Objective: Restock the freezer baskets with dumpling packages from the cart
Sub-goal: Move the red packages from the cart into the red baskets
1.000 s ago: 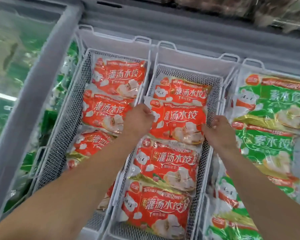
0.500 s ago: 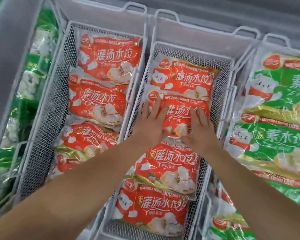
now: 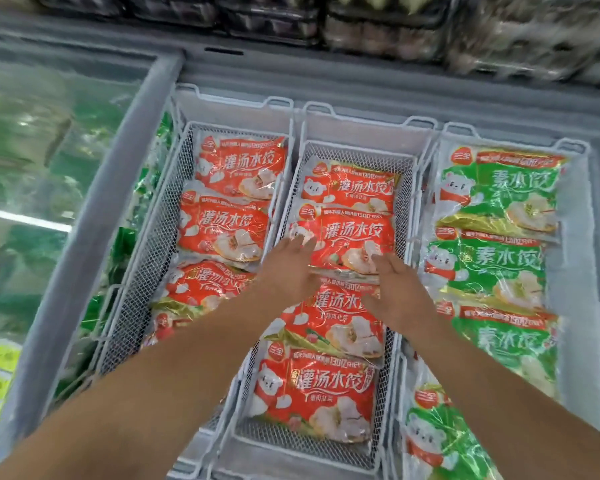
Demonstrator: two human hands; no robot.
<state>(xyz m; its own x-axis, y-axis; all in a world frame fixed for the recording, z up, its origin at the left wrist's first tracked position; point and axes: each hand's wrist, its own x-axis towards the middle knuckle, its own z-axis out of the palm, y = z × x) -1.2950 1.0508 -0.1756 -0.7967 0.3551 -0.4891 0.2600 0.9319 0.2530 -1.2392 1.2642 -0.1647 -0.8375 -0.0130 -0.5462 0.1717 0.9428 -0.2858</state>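
Your left hand (image 3: 290, 271) and right hand (image 3: 397, 292) have lifted off the red dumpling package (image 3: 352, 237), fingers now straight and holding nothing. It lies flat in the middle basket (image 3: 404, 202) (second from the back), so this one seems placed.

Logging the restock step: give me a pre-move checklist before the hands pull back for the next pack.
1. Left hand free of any pack: ok, fingers straight, flat over the red packages.
2. Right hand free: ok, fingers spread, nothing gripped.
3. Second red package lies flat in the middle basket: ok.
4. Middle basket row overlapped in order, four packs showing: ok.
5. Room for another layer in that basket: cannot tell, depth hidden.
6. Cart with remaining stock: cannot tell, out of view.
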